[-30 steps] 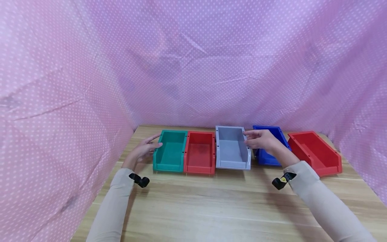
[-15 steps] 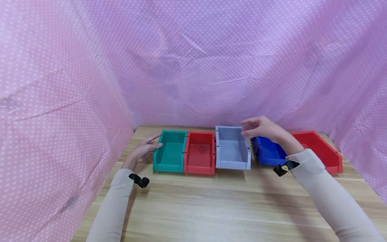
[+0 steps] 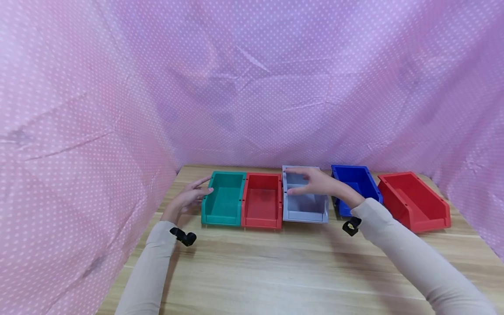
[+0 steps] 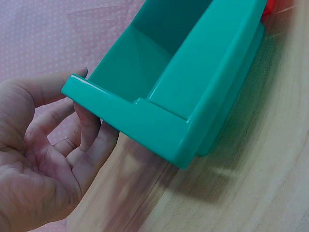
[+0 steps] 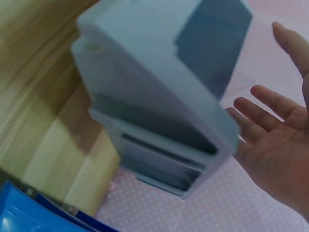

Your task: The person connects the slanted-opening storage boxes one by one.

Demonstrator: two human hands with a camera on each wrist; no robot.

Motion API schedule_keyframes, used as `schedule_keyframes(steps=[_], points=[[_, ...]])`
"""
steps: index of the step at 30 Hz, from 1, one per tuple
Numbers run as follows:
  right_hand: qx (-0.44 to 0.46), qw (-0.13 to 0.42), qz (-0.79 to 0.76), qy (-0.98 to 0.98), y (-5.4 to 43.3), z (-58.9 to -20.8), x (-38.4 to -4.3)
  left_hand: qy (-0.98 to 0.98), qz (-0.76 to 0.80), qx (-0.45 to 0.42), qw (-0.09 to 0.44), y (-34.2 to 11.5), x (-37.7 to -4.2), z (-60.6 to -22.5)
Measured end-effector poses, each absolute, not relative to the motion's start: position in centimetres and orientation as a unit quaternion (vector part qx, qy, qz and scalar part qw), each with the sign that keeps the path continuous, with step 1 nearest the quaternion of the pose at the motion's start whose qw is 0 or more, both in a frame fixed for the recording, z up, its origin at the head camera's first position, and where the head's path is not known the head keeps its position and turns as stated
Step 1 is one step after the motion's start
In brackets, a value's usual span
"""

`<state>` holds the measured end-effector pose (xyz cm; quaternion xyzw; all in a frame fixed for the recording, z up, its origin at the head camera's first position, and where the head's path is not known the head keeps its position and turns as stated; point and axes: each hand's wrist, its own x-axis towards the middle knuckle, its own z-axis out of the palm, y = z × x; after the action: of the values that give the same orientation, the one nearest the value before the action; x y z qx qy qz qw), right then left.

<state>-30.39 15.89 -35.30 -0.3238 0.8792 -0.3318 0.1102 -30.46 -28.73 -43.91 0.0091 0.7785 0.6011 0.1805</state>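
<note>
My left hand (image 3: pixel 188 199) grips the left side wall of a green plastic bin (image 3: pixel 222 220). In the left wrist view the thumb lies over the bin's rim and the fingers bend against its outer face. To the right of the green bin, side by side with it, is a red bin (image 3: pixel 261 222). A grey bin (image 3: pixel 305 216) stands just right of that one. Over the grey bin hovers my right hand (image 3: pixel 316 183), fingers spread toward the left and holding nothing. The right wrist view has this hand (image 5: pixel 282 140) beside the grey bin's wall (image 5: pixel 145 67).
Farther right are a blue bin (image 3: pixel 355 177) and a second red bin (image 3: pixel 418 203), both turned at an angle. All the bins are on a wooden table (image 3: pixel 267 271). Pink dotted cloth (image 3: pixel 252 87) hangs behind the table and along its sides.
My right hand has left the grey bin's right wall, lifted, then moved left over that bin. The left hand stays on the green bin, and the bins keep their places.
</note>
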Motion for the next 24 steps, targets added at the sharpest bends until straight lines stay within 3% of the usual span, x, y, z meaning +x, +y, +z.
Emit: schedule_keyframes(steps=[24], points=[[-0.331,0.128,-0.271,0.895,15.1,-37.6,-30.6,0.773,0.607,0.004,0.185,-28.8,-30.5,-44.1]])
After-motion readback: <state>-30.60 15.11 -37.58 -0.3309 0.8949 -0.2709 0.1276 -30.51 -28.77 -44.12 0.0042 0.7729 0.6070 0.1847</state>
